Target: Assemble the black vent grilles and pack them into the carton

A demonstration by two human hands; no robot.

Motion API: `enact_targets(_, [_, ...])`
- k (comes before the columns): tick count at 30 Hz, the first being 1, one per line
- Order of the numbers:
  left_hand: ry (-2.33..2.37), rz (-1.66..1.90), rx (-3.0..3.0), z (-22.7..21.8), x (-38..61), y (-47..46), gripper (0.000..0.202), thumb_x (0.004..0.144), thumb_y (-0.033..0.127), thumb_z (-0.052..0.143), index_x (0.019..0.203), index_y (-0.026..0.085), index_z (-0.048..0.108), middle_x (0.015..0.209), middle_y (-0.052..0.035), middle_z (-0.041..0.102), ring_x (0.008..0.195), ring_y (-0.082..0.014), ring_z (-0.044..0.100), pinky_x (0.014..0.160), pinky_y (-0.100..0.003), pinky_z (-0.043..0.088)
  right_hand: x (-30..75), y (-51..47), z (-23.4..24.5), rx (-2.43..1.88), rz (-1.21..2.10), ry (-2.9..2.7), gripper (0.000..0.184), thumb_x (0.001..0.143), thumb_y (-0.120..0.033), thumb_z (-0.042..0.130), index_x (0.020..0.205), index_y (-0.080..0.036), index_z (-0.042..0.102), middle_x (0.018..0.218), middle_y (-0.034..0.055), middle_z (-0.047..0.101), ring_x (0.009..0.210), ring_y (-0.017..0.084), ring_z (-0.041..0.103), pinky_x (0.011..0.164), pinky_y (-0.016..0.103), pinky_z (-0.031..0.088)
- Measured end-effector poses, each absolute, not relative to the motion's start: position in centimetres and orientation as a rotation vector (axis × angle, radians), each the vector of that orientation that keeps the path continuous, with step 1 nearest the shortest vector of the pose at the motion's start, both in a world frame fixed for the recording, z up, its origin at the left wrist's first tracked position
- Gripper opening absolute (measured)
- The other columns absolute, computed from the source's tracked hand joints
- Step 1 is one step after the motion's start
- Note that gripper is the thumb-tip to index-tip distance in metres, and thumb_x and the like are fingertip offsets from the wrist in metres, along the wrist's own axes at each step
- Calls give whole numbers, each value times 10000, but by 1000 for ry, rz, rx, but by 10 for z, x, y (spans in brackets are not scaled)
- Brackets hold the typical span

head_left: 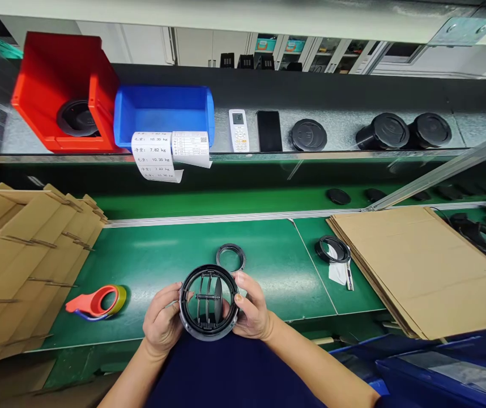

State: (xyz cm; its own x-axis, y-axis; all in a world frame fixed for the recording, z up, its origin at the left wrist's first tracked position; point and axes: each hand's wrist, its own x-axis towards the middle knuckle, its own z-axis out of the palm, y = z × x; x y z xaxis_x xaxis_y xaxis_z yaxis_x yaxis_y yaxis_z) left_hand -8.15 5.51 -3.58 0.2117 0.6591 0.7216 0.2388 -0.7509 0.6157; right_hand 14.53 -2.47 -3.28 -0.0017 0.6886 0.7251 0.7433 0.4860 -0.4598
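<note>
Between my two hands is a round black air vent (pixel 207 297), held up near the front edge of the green bench. Its slats and inner bars face me, and the bench shows through the gaps. My left hand (pixel 163 317) grips the left side of its rim. Fingers and thumb of my right hand (pixel 251 306) close on the right side of the rim. Just beyond the vent, a thin black ring (pixel 231 258) lies flat on the bench, close to my right fingertips.
A red tape dispenser (pixel 94 303) lies left, beside stacked cardboard dividers (pixel 34 260). Flat cardboard sheets (pixel 430 266) and a thicker black ring (pixel 332 249) are at right. On the shelf stand a red bin (pixel 60 73), a blue bin (pixel 164 107), a remote (pixel 238 130) and black round vents (pixel 308 135).
</note>
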Motion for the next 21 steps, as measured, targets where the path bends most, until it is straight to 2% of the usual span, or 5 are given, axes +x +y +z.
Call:
enact_targets(3, [711, 1709, 2306, -22, -78, 56, 322, 666, 34, 741, 906, 201, 605, 923, -36, 696, 920, -228, 678, 765, -383, 580, 141, -20, -15, -1139, -196, -1710, 584, 735, -109, 617, 1222, -352, 404, 1268, 92, 498, 1183, 284, 545, 909, 518, 546])
enact_targets(8, [778, 1746, 2345, -5, -73, 57, 303, 685, 28, 731, 875, 208, 578, 889, -22, 675, 890, -199, 675, 727, -355, 587, 138, -15, 0, -1075, -228, -1701, 702, 734, -74, 602, 1347, -288, 335, 1310, 131, 457, 1205, 276, 525, 929, 483, 552])
enact_targets(15, [810, 1803, 2353, -3, -72, 58, 306, 680, 27, 742, 862, 205, 572, 866, -19, 658, 878, -189, 674, 724, -351, 597, 142, -20, -20, -1203, -52, -1719, 621, 718, -96, 610, 1259, -317, 400, 1300, 128, 497, 1190, 307, 552, 929, 520, 529])
enact_targets(21, [844, 1789, 2378, 4, -71, 57, 264, 711, 47, 721, 846, 207, 559, 839, -19, 667, 844, -182, 684, 710, -339, 598, 139, -20, -12, -1157, -102, -1711, 760, 708, -70, 605, 1359, -330, 311, 1358, 146, 447, 1199, 305, 541, 893, 480, 548])
